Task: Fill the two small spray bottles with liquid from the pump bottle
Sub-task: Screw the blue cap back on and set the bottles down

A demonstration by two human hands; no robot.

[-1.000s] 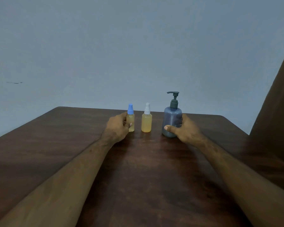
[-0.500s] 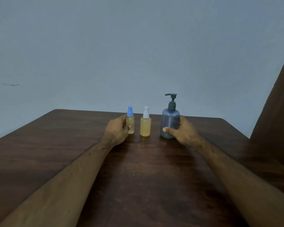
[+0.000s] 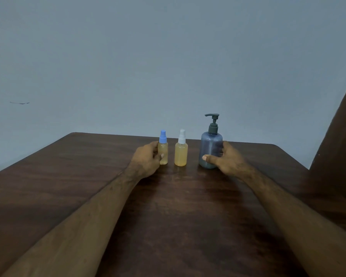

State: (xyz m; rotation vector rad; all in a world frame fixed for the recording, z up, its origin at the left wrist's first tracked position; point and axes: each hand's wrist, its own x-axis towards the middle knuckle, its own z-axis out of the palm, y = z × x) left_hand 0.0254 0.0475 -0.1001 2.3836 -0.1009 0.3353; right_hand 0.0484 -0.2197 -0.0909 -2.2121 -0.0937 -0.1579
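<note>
Three bottles stand upright in a row near the far edge of the brown table (image 3: 178,216). Leftmost is a small spray bottle with a blue cap (image 3: 163,150), amber liquid inside; my left hand (image 3: 147,159) wraps around it, thumb on its front. A second small spray bottle with a white cap (image 3: 181,150), also holding amber liquid, stands free in the middle. On the right, the grey-blue pump bottle (image 3: 211,148) with a dark pump head is gripped from its right side by my right hand (image 3: 226,159), thumb across its lower front.
A pale blue wall rises behind the table. A dark brown panel or curtain (image 3: 340,146) runs along the right side, past the table's right edge.
Both hands stay on the same bottles. The bottles have barely shifted; the small differences look like head movement.
</note>
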